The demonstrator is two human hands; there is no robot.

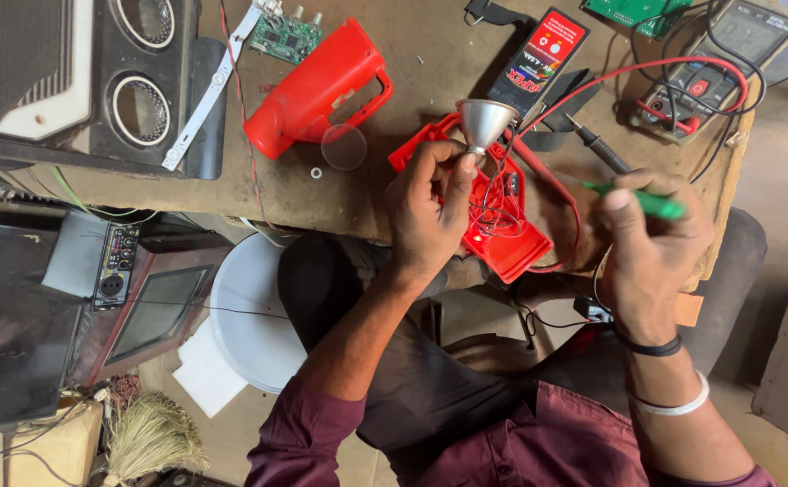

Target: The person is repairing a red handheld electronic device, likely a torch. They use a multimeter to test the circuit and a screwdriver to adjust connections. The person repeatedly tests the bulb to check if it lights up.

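My left hand (pixel 425 207) pinches the narrow neck of a shiny metal cone-shaped reflector (pixel 487 122), held up over an open red plastic casing half (pixel 506 243) with thin wires inside. My right hand (pixel 651 243) grips a green-handled tool (pixel 646 203), its tip pointing left towards the casing. The other red casing part, with a handle (pixel 317 86), lies on the bench to the left, next to a clear round lens (pixel 344 147).
A multimeter (pixel 728 63) with red and black leads and a probe (pixel 597 142) sits at the top right. A black-and-red battery pack (pixel 538 59), circuit boards (pixel 285 34), a speaker cabinet (pixel 78 81) and a white bucket (pixel 249 316) surround the bench.
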